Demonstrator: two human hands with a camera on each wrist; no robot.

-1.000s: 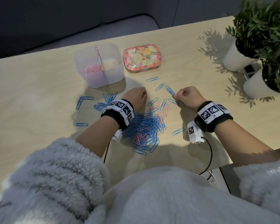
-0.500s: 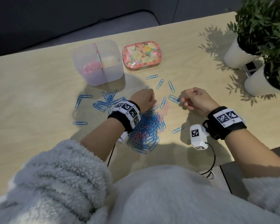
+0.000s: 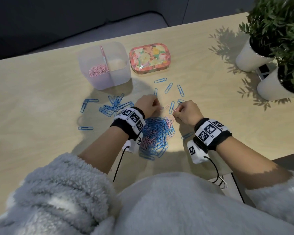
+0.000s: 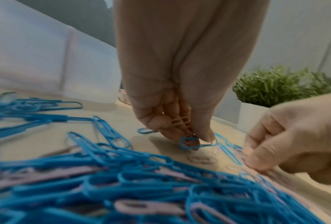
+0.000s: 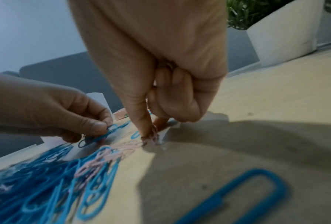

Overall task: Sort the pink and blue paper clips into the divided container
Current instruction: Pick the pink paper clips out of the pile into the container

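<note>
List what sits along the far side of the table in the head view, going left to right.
divided container with pink clips in its left compartment → floral tin → two white plant pots, the farther one first, then the nearer one.

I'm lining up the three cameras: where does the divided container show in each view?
Head: the container stands at upper left on the table, pink clips in its left compartment, beside the floral tin.
Left wrist: it fills the upper left, behind the left hand.
Right wrist: only a pale sliver shows behind the left hand; probably it.
Shared landmark: the clip pile.
</note>
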